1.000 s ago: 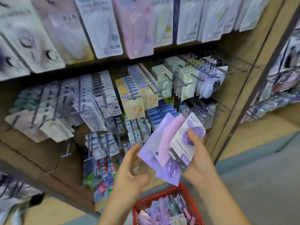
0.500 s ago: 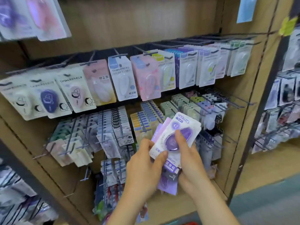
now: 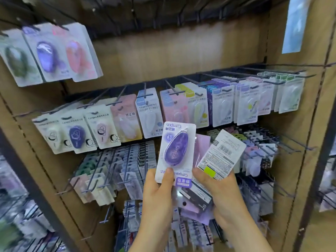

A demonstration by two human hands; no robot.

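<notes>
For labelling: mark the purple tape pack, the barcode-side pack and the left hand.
purple tape pack [image 3: 176,151], head view, on its purple blister.
barcode-side pack [image 3: 220,157], head view, on its printed back.
left hand [image 3: 157,194], head view, on the hand's middle.

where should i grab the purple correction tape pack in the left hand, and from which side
Pinch the flat card strip at the top end of the purple correction tape pack, coming from above, thumb in front and fingers behind. The pack stands upright, its rounded bubble fills the middle and would probably slip, and the left hand pinches the bottom edge.
</notes>
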